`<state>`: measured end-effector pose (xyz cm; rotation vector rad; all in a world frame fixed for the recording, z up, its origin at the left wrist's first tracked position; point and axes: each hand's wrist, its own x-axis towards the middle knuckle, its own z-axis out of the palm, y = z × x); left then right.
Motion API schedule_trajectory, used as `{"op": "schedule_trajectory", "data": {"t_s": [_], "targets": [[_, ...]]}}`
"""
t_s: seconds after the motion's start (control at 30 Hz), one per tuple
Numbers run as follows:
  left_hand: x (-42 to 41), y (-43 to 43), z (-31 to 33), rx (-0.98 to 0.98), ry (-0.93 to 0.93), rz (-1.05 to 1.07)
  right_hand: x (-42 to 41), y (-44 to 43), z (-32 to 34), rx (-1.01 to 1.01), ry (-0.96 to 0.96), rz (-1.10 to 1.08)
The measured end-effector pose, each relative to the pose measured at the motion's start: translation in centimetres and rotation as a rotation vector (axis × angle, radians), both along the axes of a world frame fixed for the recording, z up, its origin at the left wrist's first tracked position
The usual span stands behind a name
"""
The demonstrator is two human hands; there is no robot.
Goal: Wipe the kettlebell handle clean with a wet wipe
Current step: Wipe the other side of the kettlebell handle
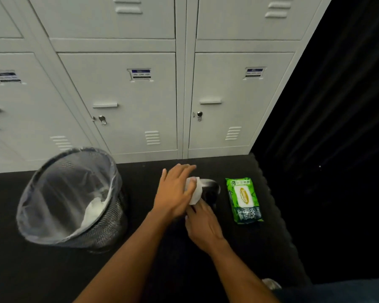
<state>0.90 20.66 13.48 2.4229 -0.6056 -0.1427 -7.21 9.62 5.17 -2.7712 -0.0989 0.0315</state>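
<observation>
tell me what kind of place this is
Probably a gym locker room: a wall of pale grey metal lockers with key locks, a black rubbery floor mat, and a black kettlebell with a white wet wipe pressed on it.

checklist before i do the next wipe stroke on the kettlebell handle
1. Wet wipe under the left hand, thumb on it: ok.
2. Wipe actually on the kettlebell handle: cannot tell, the hand covers it.
3. Right hand steadying the kettlebell: cannot tell, fingertips hidden.
4. Lined bin standing left of the hands for disposal: ok.
5. Wipes pack lying right of the kettlebell for a spare: ok.
</observation>
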Motion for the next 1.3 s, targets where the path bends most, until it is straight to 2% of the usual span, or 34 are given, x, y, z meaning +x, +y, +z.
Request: {"op": "schedule_trajectory", "data": {"t_s": [0.07,0.1,0.2,0.3,0.37,0.43,0.53,0.57,0.67,0.7,0.77,0.83,0.87,0.97,1.03,1.1,1.17,1.2,1.23,1.3], "targets": [[0.3,-1.6,-0.7,0.208,0.006,-0.124,0.8,-0.1,-0.8,-0.089,0.035,0.074],[-0.1,-1.8,-1.4,0.247,-0.038,-0.143,1.1,-0.2,-1.2,-0.127,0.054,0.107],[-1.9,0.3,-4.1,0.118,-0.187,-0.101,1.1,-0.5,-1.8,-0.146,0.057,0.135],[-2.0,2.9,-5.5,0.011,-0.149,0.001,1.1,-0.7,-2.0,-0.074,0.057,0.097],[-1.0,1.5,-4.7,0.090,-0.158,0.016,1.2,-0.5,-2.1,-0.107,0.065,0.096],[-0.4,-1.7,-3.4,0.226,-0.218,-0.059,1.1,-0.1,-1.9,-0.122,0.067,0.102],[-0.8,-4.1,-2.7,0.310,-0.298,-0.227,0.7,0.1,-1.2,0.013,0.074,0.002],[-1.1,-3.8,-2.8,0.252,-0.278,-0.231,0.7,0.1,-1.3,0.018,0.043,-0.007],[-2.0,-2.5,-2.8,-0.098,-0.063,-0.092,1.0,0.2,-1.9,-0.096,0.032,0.070],[-2.1,-2.7,-2.7,-0.099,-0.056,-0.024,1.0,0.2,-1.8,-0.113,0.026,0.088],[-1.6,-4.2,-2.4,0.095,-0.087,0.072,0.8,-0.1,-0.6,-0.032,0.019,0.047],[-0.8,-6.3,-1.6,0.301,-0.065,0.054,0.4,-0.4,0.7,0.085,0.140,0.019],[-0.5,-6.7,-1.2,0.355,-0.069,0.003,0.4,-0.5,0.7,0.079,0.184,0.030],[0.2,-5.3,-1.2,0.349,-0.127,-0.092,0.8,-0.2,-0.3,0.013,0.154,0.055],[-0.6,-3.1,-2.0,0.197,-0.130,0.036,1.2,-0.2,-1.6,-0.075,0.131,0.096],[-0.9,-1.2,-2.9,-0.046,-0.019,0.276,1.4,-0.3,-1.8,-0.121,0.125,0.088],[0.0,0.1,-3.2,-0.387,0.329,0.500,1.6,-0.5,-1.6,-0.086,0.151,0.077],[0.6,0.4,-3.1,-0.464,0.479,0.557,1.6,-0.6,-1.7,-0.079,0.148,0.076],[1.2,0.5,-2.8,-0.416,0.543,0.555,1.6,-0.5,-1.8,-0.076,0.136,0.079],[2.3,-0.4,-2.3,-0.107,0.477,0.420,1.6,-0.4,-2.1,-0.080,0.126,0.086]]}}
